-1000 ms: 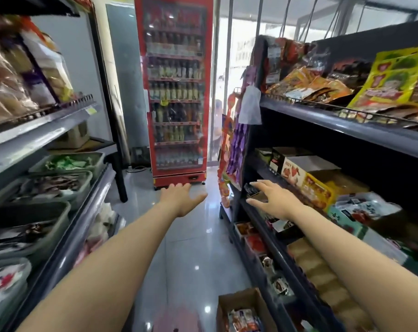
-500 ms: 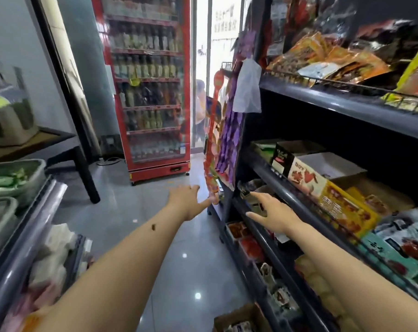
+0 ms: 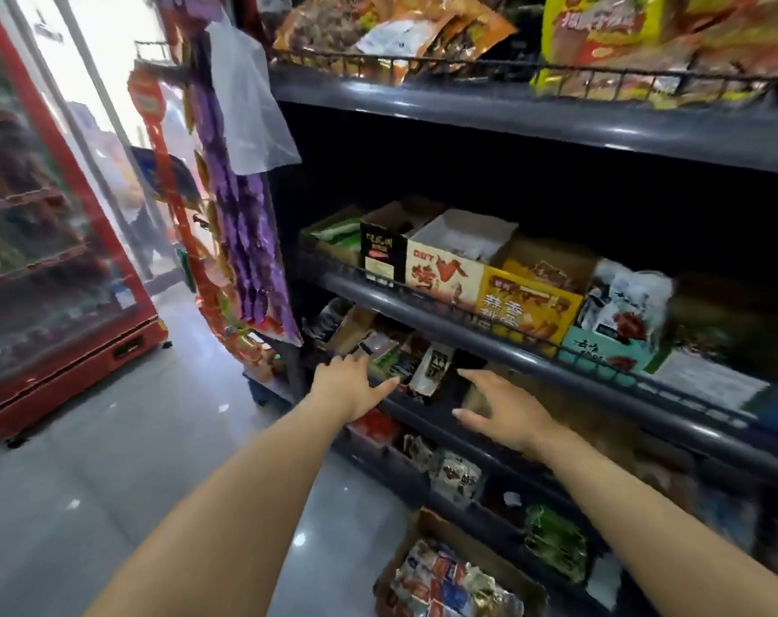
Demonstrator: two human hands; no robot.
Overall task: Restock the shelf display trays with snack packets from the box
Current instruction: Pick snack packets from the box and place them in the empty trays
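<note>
Down at five o'clock, closest to the person's feet, an open cardboard box [image 3: 505,567] sits on the glossy grey floor [image 3: 111,460] against the base of the shelving. It holds a heap of snack packets [image 3: 445,581] in white, red and blue.

Both bare forearms reach forward and up from the bottom edge. The left hand [image 3: 351,389] is near the centre, fingers spread and relaxed, grasping nothing. Its fingertips are at the edge of the loose packets [image 3: 396,354] in a display tray on the lower shelf, though I cannot tell whether they touch. The right hand [image 3: 507,416] hovers just toward three o'clock of it, also splayed and empty, palm facing the shelf. Between the two hands a white-and-black packet [image 3: 433,371] stands tilted in the tray.

Below the hands, the bottom row of trays shows red packets [image 3: 373,427], dark-and-white packets [image 3: 456,476] and green ones [image 3: 556,541].

Farther up, at one to two o'clock, the middle shelf carries a row of opened cartons side by side: a black carton [image 3: 380,247], a white-and-red carton [image 3: 445,273], a yellow carton [image 3: 525,305] and a teal carton [image 3: 609,349] with white bags in it.

At twelve o'clock the top shelf has orange bags [image 3: 391,24] behind a wire rail.

Off at ten o'clock, a strip of purple packets [image 3: 244,242] and a clear plastic bag [image 3: 249,95] hang on the shelf end. At nine o'clock, farthest back, stands a red drinks fridge [image 3: 44,260].
</note>
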